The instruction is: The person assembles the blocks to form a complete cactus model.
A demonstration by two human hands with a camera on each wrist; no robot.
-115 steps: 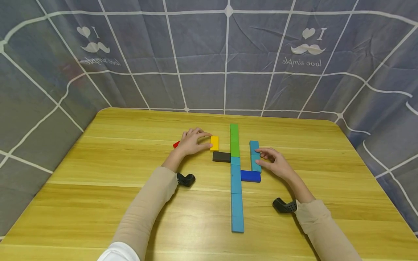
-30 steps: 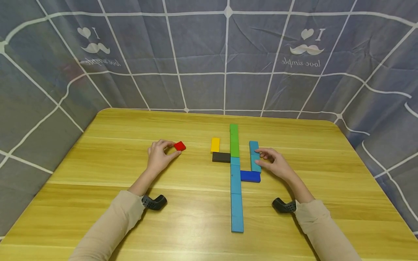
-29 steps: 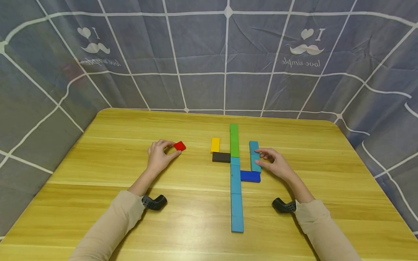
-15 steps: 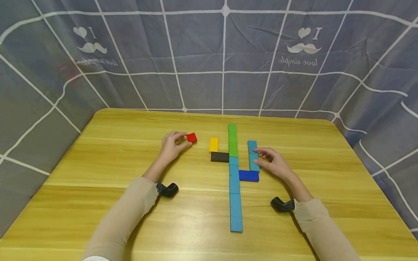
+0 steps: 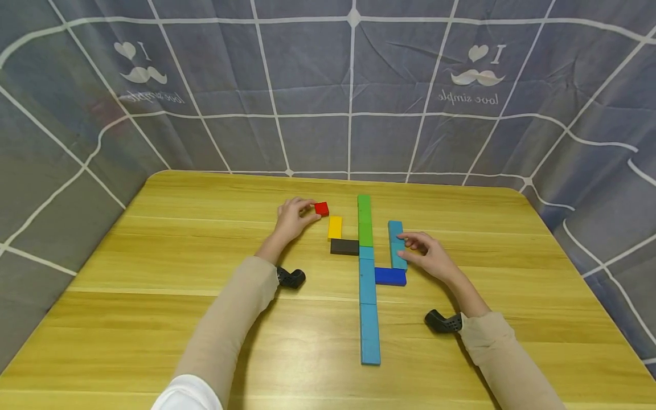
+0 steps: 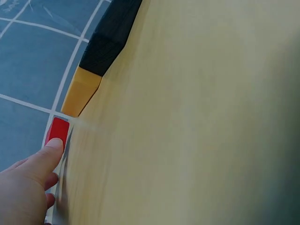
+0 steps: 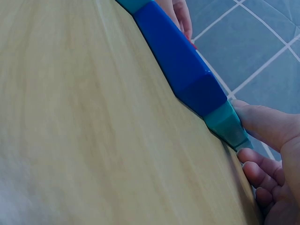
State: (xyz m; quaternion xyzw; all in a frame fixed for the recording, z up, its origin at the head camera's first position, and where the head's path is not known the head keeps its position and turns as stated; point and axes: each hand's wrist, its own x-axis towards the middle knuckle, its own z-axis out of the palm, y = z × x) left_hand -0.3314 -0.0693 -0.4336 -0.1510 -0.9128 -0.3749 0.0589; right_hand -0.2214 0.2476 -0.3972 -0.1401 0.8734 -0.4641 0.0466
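My left hand [image 5: 293,218] pinches a small red block [image 5: 321,209] between thumb and fingers, just beyond a yellow block [image 5: 335,228]. In the left wrist view the thumb lies on the red block [image 6: 58,132], its tip near the yellow block's end. A black block [image 5: 344,246] joins the yellow one to a long column of green blocks [image 5: 364,219] and light blue blocks [image 5: 368,282]. To the right, my right hand [image 5: 430,254] rests its thumb and forefinger spread along two light blue blocks [image 5: 397,245] in line. A dark blue block [image 5: 390,277] connects these to the column.
All blocks lie on a wooden table [image 5: 154,319]. A grey curtain [image 5: 307,85] with white lines hangs behind the table and along both sides. Each wrist carries a black device, one at the left cuff [image 5: 291,278], one at the right [image 5: 443,322].
The left hand let go of the yellow block, took the red block at the left, and carried it right and away, past the yellow block's far end. The right hand has stayed put.
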